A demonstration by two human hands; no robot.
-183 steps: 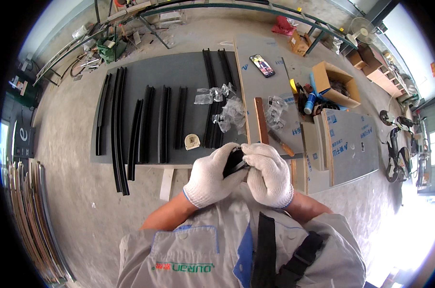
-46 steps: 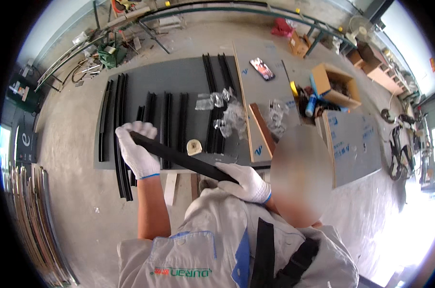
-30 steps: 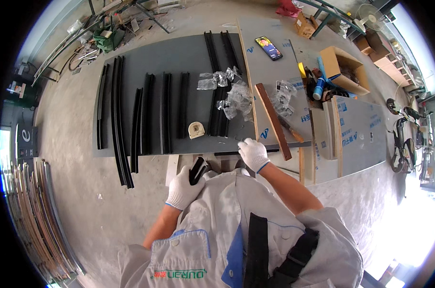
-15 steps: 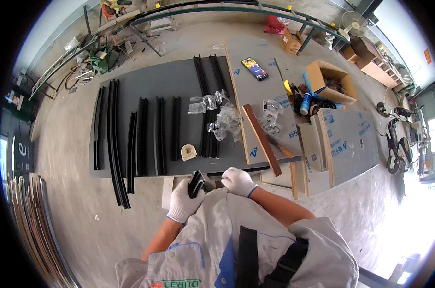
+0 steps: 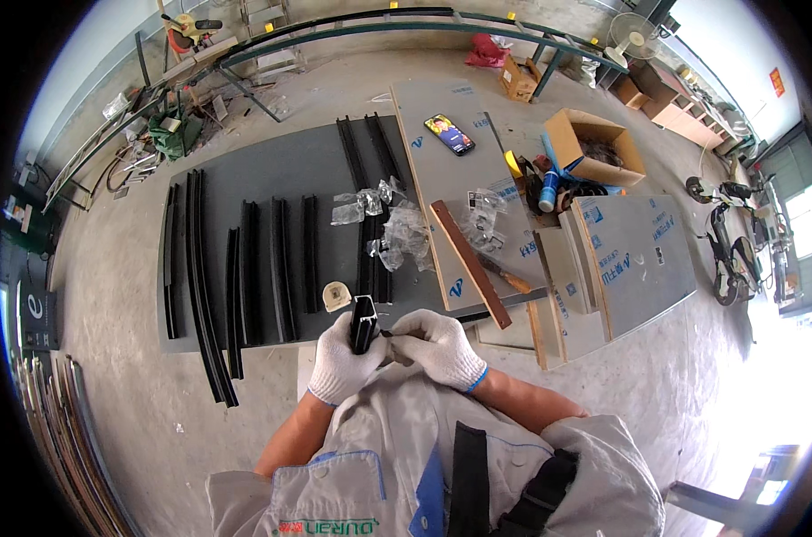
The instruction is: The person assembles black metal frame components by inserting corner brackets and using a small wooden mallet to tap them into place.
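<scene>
My left hand (image 5: 336,365), in a white knit glove, grips a black metal profile (image 5: 363,329) with its hollow end turned up, close to my body at the table's near edge. My right hand (image 5: 444,347), gloved too, is closed right beside it, fingertips pinched at the profile's side. A small dark bit shows at those fingertips, too small to name. Just beyond the profile lies a cream, rounded thing (image 5: 337,296) like a tape measure. Several long black profiles (image 5: 282,268) are laid out on the dark grey tabletop (image 5: 245,170) to the left.
Crumpled clear plastic bags (image 5: 401,240) lie mid-table. To the right are a pale board (image 5: 428,161) with a phone (image 5: 449,133), a reddish-brown strip (image 5: 469,262) and a tool with an orange handle (image 5: 517,284). Beyond sit a cardboard box (image 5: 567,157), a blue can (image 5: 548,192) and stacked panels (image 5: 639,259).
My right hand has come in against the profile and my left hand. The profile now stands more upright. The whole view has shifted a little, with the table slightly further left.
</scene>
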